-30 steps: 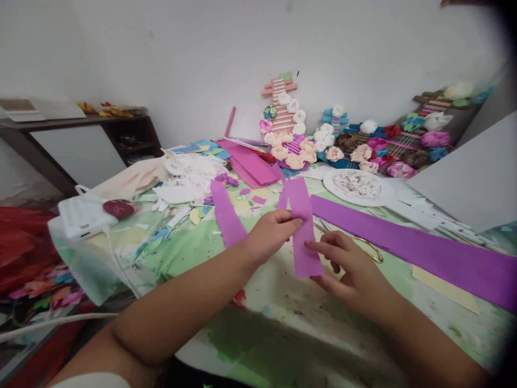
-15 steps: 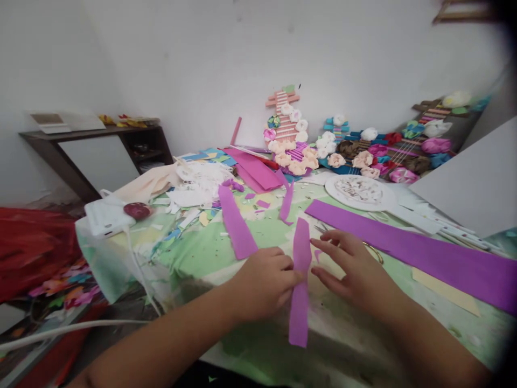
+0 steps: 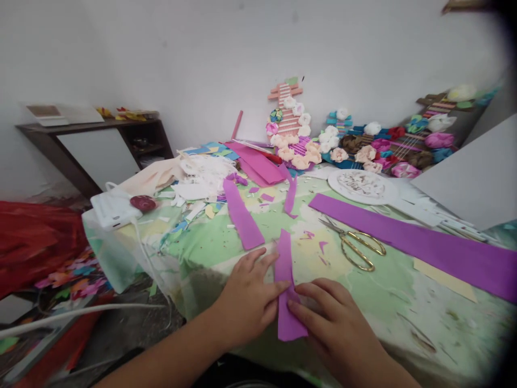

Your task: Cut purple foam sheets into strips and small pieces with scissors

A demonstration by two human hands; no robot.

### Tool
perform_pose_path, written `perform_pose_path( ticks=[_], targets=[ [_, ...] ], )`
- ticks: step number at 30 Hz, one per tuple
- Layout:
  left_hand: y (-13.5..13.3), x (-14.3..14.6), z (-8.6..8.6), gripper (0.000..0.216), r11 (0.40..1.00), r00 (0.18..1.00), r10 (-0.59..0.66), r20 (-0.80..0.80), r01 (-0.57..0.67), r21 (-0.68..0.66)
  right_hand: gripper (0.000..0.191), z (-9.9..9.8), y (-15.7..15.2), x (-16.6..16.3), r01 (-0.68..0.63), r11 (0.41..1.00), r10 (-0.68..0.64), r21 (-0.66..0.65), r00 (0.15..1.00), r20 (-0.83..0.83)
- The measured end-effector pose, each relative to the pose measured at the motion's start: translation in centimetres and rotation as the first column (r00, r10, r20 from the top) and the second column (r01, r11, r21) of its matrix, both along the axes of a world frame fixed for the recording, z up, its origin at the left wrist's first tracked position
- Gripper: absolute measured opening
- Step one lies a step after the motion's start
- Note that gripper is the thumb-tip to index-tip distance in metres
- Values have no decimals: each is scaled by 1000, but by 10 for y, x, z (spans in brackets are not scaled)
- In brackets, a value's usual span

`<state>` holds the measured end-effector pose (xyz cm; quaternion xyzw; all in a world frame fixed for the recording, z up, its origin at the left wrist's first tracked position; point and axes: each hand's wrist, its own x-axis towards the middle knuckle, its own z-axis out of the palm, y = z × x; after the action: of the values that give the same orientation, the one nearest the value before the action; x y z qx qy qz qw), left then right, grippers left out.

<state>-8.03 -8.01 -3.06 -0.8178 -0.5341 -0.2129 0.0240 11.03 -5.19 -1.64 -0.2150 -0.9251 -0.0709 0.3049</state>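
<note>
The table (image 3: 388,302), under a green patterned cover, carries a long purple sheet (image 3: 424,245) well beyond the right fingertips, a shorter purple strip (image 3: 242,215) just past the left fingertips, and gold-handled scissors (image 3: 355,248) ahead of the right fingers. The left hand (image 3: 246,299) lies nearly flat, fingers spread, fingertips pressing the left edge of a small purple paper strip (image 3: 285,285). The right hand (image 3: 331,323) lies loosely extended, fingertips on the strip's lower right edge; the strip rests on the table between both hands, pinned rather than gripped.
</note>
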Motion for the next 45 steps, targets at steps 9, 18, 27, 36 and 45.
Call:
perform_pose_path(
  ticks=[9,18,27,36,45],
  targets=[
    [-2,-1,4,34,999,1000,9,12,-9,-32,18,4,-3,-12,-109,993,108,-54,994,-22],
    [-6,-1,-12,40,1000,1000,0,2,0,27,13,-1,1,-14,-18,967,-4,-253,996,-86],
    [-17,0,-9,34,977,956,-1,293,-61,203,18,12,14,-21,60,867,-24,-495,997,79],
    [-15,7,-17,47,981,958,56,282,-106,163,16,12,20,-23,141,780,-132,-609,989,60],
    [42,17,41,58,998,923,-5,385,-20,61,12,50,39,-19,158,875,-254,-458,954,-156]
  ],
)
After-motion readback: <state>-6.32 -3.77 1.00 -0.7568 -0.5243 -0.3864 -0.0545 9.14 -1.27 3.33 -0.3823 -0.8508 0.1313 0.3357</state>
